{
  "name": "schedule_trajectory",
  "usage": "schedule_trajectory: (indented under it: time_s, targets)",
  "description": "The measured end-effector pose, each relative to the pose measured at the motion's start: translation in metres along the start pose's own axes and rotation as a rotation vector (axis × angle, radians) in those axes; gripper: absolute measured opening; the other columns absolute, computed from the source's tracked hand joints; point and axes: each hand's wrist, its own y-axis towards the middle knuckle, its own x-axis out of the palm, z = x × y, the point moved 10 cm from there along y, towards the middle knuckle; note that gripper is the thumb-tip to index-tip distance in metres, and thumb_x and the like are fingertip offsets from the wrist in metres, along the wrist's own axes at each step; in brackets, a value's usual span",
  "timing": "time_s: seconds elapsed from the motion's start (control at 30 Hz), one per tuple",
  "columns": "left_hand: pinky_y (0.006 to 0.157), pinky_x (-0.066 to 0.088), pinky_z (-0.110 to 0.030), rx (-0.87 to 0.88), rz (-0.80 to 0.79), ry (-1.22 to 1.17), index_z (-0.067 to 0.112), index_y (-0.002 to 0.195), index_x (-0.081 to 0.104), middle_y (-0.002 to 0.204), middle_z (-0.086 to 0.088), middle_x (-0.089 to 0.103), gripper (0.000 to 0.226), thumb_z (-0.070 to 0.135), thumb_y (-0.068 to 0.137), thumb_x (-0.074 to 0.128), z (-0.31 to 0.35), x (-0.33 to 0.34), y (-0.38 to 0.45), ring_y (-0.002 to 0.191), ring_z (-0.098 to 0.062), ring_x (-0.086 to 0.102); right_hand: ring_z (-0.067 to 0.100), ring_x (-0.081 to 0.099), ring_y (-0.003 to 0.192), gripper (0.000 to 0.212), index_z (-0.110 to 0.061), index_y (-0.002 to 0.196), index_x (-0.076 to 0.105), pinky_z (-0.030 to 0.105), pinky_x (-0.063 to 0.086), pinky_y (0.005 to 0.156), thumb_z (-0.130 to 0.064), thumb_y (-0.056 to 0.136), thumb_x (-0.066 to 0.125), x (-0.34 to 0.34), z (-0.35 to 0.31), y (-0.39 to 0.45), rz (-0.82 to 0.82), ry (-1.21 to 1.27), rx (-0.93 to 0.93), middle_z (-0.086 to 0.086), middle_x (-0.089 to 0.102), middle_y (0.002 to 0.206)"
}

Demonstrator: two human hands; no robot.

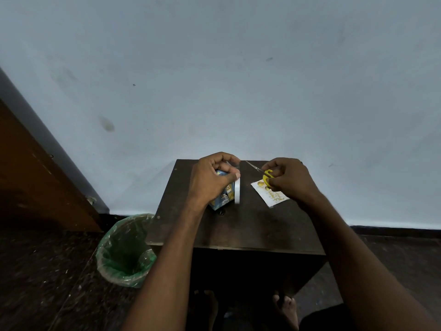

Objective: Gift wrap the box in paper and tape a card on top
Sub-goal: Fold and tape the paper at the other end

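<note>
The left hand steadies the wrapped box and pinches out tape so the right hand, gripping scissors, can cut it.

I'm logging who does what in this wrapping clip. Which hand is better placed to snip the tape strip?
The right hand, probably. It already grips the yellow-handled scissors, blades pointing toward the tape strip. The left hand is busy holding that strip at the wrapped box.
</note>
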Motion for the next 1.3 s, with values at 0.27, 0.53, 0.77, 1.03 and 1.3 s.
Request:
schedule_trajectory:
  time_s: [0.27, 0.53, 0.77, 1.03, 1.3]
  targets:
    - [0.088, 0.059, -0.027, 0.016, -0.004, 0.011, 0.023, 0.104, 0.079, 0.08, 0.009, 0.081, 0.027, 0.006, 0.083, 0.086, 0.002, 0.0, -0.001, 0.086, -0.005, 0.076, 0.015, 0.076, 0.083, 0.036, -0.018, 0.105, 0.078, 0.035, 0.063, 0.082, 0.004, 0.077, 0.082, 0.013, -0.006, -0.008, -0.263, 0.171, 0.005, 0.014, 0.078, 0.094]
    - [0.089, 0.057, -0.024, 0.038, 0.001, 0.041, 0.021, 0.105, 0.08, 0.081, 0.01, 0.081, 0.03, 0.001, 0.082, 0.082, 0.005, 0.001, -0.002, 0.088, -0.002, 0.076, 0.013, 0.073, 0.08, 0.033, -0.02, 0.106, 0.079, 0.018, 0.054, 0.062, 0.0, 0.08, 0.081, 0.025, -0.02, -0.014, -0.289, 0.154, -0.039, 0.011, 0.078, 0.096]
    - [0.089, 0.059, -0.029, 0.056, -0.006, 0.052, 0.025, 0.106, 0.079, 0.082, 0.011, 0.08, 0.031, 0.005, 0.082, 0.085, 0.005, 0.002, -0.001, 0.09, -0.004, 0.077, 0.014, 0.071, 0.076, 0.032, -0.023, 0.104, 0.081, 0.03, 0.058, 0.068, -0.002, 0.08, 0.082, 0.023, -0.029, -0.014, -0.267, 0.146, -0.091, 0.007, 0.079, 0.088]
    - [0.087, 0.058, -0.025, 0.074, -0.004, 0.043, 0.024, 0.106, 0.078, 0.081, 0.012, 0.08, 0.032, 0.003, 0.083, 0.083, 0.006, 0.001, -0.001, 0.089, -0.004, 0.077, 0.022, 0.075, 0.08, 0.032, -0.026, 0.104, 0.082, 0.025, 0.056, 0.064, -0.005, 0.08, 0.083, 0.022, -0.03, -0.014, -0.227, 0.12, -0.117, 0.004, 0.079, 0.085]
    - [0.089, 0.051, -0.015, 0.083, 0.01, 0.042, 0.028, 0.117, 0.077, 0.079, 0.011, 0.079, 0.042, 0.003, 0.084, 0.081, 0.005, 0.001, 0.001, 0.089, -0.002, 0.074, 0.0, 0.067, 0.067, 0.026, -0.022, 0.101, 0.083, 0.006, 0.043, 0.06, -0.003, 0.083, 0.081, 0.018, -0.033, -0.014, -0.202, 0.056, -0.142, 0.007, 0.078, 0.079]
